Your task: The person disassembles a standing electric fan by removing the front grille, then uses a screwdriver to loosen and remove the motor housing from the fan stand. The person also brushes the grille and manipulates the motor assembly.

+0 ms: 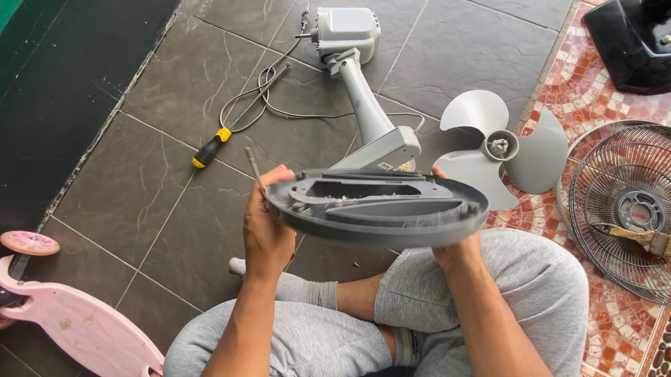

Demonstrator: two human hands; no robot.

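The grey fan base [378, 208] is held tilted above the lap, gripped at its left rim by the left hand [267, 229] and at its right rim by the right hand [455, 245]. It is judged stiff and top-heavy from the attached neck and motor housing [346, 33], so the opposite rims are best grasped.

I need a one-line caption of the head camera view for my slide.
Both hands, left and right, hold a grey fan base underside up above grey tiles, near a fan blade.

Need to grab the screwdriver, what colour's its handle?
Black and yellow screwdriver handle, head view.
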